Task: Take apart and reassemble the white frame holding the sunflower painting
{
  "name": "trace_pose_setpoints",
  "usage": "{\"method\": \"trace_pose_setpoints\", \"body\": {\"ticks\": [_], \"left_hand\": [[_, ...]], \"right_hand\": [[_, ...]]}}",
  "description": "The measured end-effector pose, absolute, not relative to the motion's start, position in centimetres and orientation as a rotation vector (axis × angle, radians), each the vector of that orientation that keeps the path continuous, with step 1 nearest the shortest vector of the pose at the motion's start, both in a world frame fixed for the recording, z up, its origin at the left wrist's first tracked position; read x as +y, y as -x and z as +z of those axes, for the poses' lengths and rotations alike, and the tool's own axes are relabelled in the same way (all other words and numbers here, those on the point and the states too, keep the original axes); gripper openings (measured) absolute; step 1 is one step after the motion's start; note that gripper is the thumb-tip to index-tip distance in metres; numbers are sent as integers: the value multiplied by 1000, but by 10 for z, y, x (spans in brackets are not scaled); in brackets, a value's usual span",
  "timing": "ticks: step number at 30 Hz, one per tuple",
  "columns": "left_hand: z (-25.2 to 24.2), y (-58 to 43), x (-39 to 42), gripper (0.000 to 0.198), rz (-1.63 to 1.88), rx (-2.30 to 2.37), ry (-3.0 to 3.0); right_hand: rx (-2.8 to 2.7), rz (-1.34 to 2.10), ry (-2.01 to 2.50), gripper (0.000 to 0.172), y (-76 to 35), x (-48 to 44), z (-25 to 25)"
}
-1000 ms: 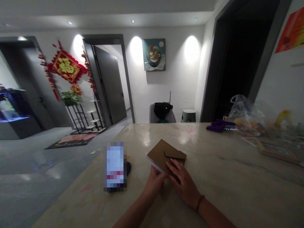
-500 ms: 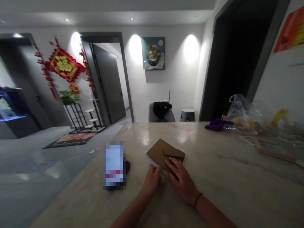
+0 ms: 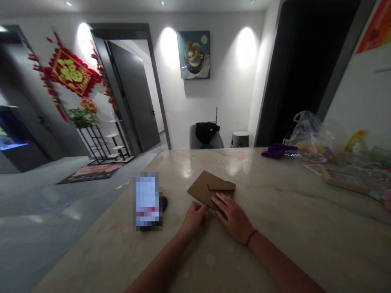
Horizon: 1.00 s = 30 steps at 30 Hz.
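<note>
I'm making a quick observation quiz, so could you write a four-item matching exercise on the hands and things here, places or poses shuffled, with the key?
1. right hand
2. left hand
3. purple cloth
4. black cloth

A. curled at the near-left edge of the brown notebook
B. draped over the grey chair
C. laid on the notebook's upper face
D. beside the clear plastic bag

Pairs: 1-C, 2-A, 3-D, 4-B

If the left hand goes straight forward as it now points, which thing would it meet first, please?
Most likely the near edge of the brown notebook; the left hand is right beside it, though whether the fingertips already touch is unclear.
</note>
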<state>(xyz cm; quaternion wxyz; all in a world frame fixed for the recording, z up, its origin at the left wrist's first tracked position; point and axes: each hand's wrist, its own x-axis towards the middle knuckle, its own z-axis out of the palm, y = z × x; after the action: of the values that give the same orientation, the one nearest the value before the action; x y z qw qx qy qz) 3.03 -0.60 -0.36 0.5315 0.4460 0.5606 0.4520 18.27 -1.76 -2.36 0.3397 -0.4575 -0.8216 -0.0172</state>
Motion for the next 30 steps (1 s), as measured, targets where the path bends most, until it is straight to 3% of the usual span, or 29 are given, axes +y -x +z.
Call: {"method": "trace_pose_setpoints", "body": {"ticks": [15, 22, 30], "left_hand": [[-10, -27, -3, 30, 1047, 1244, -1042], [-5, -26, -4, 30, 1028, 1189, -1094], [-6, -21, 1, 18, 1073, 1264, -974]], "right_hand": [[-1900, -675, 1138, 22, -199, -23, 1], [-1715, -463, 1271, 26, -219, -25, 11], [-922, -56, 1417, 46, -270, -6, 19]]}}
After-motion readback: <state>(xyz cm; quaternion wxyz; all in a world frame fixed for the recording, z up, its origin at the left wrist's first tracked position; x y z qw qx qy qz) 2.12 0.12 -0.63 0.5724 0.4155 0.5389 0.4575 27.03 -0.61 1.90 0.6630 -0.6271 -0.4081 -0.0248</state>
